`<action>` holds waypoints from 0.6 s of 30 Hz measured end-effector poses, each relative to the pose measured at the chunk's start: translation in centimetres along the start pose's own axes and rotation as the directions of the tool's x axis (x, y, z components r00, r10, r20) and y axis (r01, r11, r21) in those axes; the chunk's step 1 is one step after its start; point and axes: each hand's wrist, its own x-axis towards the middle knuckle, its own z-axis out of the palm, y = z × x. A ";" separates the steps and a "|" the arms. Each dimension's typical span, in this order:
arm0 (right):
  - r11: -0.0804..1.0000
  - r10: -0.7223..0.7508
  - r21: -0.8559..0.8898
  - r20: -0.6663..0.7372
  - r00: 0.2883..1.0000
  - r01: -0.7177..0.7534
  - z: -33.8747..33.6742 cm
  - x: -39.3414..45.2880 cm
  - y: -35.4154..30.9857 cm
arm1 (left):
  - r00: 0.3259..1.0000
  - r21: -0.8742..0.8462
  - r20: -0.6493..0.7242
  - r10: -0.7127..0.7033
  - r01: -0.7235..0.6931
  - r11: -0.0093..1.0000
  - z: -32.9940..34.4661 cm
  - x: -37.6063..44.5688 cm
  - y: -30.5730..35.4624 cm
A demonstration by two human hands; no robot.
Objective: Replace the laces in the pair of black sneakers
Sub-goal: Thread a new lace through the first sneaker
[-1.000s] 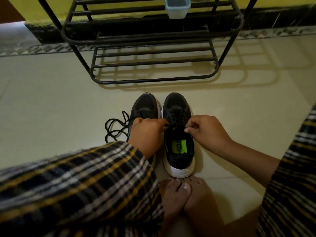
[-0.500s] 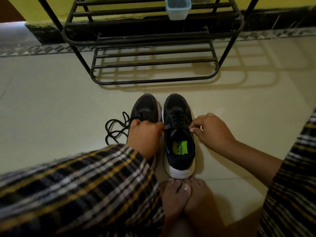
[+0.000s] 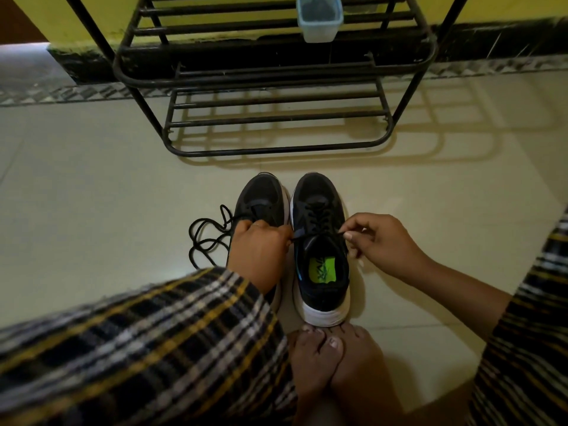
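While both lace ends are being pinched, right sneaker [image 3: 319, 250] lying between the hands, left hand [image 3: 258, 250] curled on one end, right hand [image 3: 384, 241] pinching the other, loose lace [image 3: 206, 235] just left of the left hand, left sneaker [image 3: 261, 201] partly beneath it.

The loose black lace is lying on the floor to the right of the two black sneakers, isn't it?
Not quite. The head view shows the loose black lace lying on the pale tiled floor to the left of the two black sneakers, not the right.

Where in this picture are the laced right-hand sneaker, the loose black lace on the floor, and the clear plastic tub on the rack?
Laced sneaker [image 3: 319, 192], head view, on its toe cap.
Loose black lace [image 3: 203, 238], head view, on its coiled loops.
Plastic tub [image 3: 319, 30], head view, on its front wall.
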 end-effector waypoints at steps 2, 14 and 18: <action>0.999 0.027 0.021 0.004 1.000 -0.027 0.0 0.0 0.4 | 1.000 0.005 -0.003 0.002 -0.002 1.000 0.1 -0.1 0.0; 0.936 -0.110 -0.331 0.046 0.993 0.119 -0.1 0.5 1.9 | 0.999 -0.006 -0.014 0.033 -0.033 0.999 0.4 -0.2 -0.2; 0.973 0.073 -0.225 0.069 0.995 -0.055 -0.2 0.6 2.0 | 1.000 -0.001 -0.010 0.023 -0.023 1.000 0.3 -0.2 0.1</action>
